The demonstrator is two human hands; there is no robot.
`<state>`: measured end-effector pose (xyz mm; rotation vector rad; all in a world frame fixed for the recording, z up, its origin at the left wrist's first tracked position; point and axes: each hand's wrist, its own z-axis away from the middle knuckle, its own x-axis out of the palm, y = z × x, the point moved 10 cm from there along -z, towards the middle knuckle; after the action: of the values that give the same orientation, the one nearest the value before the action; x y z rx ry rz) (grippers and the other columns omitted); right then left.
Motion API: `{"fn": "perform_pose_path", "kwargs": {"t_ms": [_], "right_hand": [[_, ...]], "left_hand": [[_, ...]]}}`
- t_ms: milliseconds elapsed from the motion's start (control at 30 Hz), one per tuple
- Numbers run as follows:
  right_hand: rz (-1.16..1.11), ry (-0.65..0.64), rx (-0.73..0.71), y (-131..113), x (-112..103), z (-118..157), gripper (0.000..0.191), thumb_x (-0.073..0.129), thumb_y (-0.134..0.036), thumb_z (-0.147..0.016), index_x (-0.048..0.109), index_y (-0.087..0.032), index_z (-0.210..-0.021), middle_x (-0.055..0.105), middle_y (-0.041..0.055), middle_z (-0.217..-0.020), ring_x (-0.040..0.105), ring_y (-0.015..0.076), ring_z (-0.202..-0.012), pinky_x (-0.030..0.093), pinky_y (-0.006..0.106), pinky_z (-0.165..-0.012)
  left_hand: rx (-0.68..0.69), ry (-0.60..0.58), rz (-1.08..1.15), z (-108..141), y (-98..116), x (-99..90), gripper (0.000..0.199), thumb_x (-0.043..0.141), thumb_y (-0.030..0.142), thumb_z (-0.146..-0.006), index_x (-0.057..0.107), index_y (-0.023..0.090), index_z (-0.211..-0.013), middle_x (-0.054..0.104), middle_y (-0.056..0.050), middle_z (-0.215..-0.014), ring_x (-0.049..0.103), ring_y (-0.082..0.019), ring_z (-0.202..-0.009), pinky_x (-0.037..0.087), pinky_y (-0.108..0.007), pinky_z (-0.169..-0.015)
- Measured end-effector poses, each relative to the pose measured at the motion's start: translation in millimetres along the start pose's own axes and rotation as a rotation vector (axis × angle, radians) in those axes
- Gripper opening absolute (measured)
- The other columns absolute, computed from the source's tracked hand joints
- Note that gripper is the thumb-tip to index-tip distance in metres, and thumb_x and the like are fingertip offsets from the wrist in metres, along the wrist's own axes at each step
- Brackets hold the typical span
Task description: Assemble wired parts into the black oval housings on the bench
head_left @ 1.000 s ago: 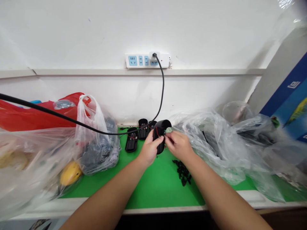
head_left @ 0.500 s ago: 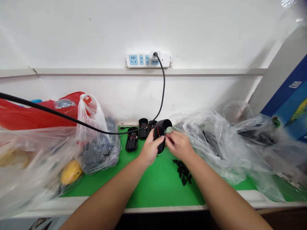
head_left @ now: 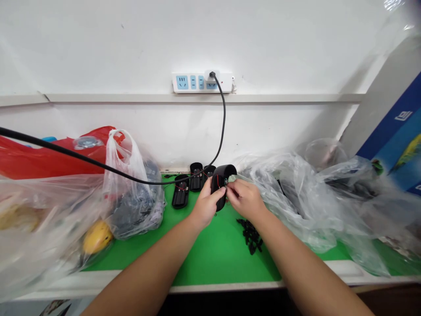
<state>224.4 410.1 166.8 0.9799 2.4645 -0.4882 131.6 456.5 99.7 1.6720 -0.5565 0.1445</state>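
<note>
My left hand (head_left: 206,205) is closed around a black plastic housing (head_left: 223,172) with red wires and a small circuit part inside, held tilted above the green table top (head_left: 210,259). The fingertips of my right hand (head_left: 245,198) are pinched together at the housing's right edge; what lies between them is too small to make out. Behind and left of my left hand, similar black housings (head_left: 180,197) with red wires lie on the green surface. A pile of small black parts (head_left: 251,237) sits beside my right forearm.
A black cable (head_left: 98,164) runs from the white power strip (head_left: 184,83) on the wall across the left side. Clear plastic bags (head_left: 296,197) spread over the right, and a knotted bag (head_left: 131,206) stands left near a yellow object (head_left: 98,237). A blue-and-white box (head_left: 388,127) leans at right.
Both hands stay at nearly the same place on the black housing. The housing is turned very slightly; otherwise the view has only shifted a little.
</note>
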Motion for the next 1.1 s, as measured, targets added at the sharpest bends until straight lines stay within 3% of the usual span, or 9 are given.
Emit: {"fn": "perform_pose_path", "kwargs": {"t_ms": [233,467,800,1100], "right_hand": [[-0.085,-0.055,0.049,4,6,1,0.018,0.046,-0.016,-0.087,0.061,-0.012,-0.078,0.051,0.0031,-0.065,0.046,0.0084,-0.061,0.035,0.022,-0.059],[-0.271,-0.091,0.109,3,9,1,0.018,0.048,-0.018,-0.087,0.062,-0.013,-0.097,0.052,0.0034,-0.072,0.048,0.0087,-0.065,0.038,0.022,-0.061],[-0.422,-0.078,0.209,7,16,3,0.018,0.049,-0.02,-0.088,0.061,-0.015,-0.099,0.054,0.0035,-0.076,0.049,0.0087,-0.068,0.041,0.022,-0.062],[-0.421,-0.08,0.209,6,15,3,0.019,0.047,-0.022,-0.089,0.062,-0.015,-0.097,0.053,0.0035,-0.074,0.05,0.0092,-0.068,0.044,0.023,-0.062]], "left_hand": [[0.001,0.018,0.014,1,0,-0.4,0.041,0.068,0.024,-0.075,0.054,0.02,-0.114,0.062,-0.002,-0.102,0.057,-0.016,-0.095,0.045,-0.028,-0.085],[0.053,0.06,0.054,-1,4,-7.1,0.047,0.069,0.023,-0.074,0.053,0.021,-0.119,0.06,-0.003,-0.116,0.052,-0.02,-0.115,0.034,-0.034,-0.104],[0.078,0.08,0.029,0,5,-9.8,0.048,0.068,0.027,-0.075,0.053,0.02,-0.12,0.06,-0.006,-0.121,0.05,-0.023,-0.119,0.035,-0.036,-0.103],[0.093,0.07,-0.03,1,14,-8.9,0.047,0.069,0.027,-0.074,0.056,0.02,-0.119,0.061,-0.005,-0.12,0.052,-0.021,-0.116,0.037,-0.032,-0.1]]}}
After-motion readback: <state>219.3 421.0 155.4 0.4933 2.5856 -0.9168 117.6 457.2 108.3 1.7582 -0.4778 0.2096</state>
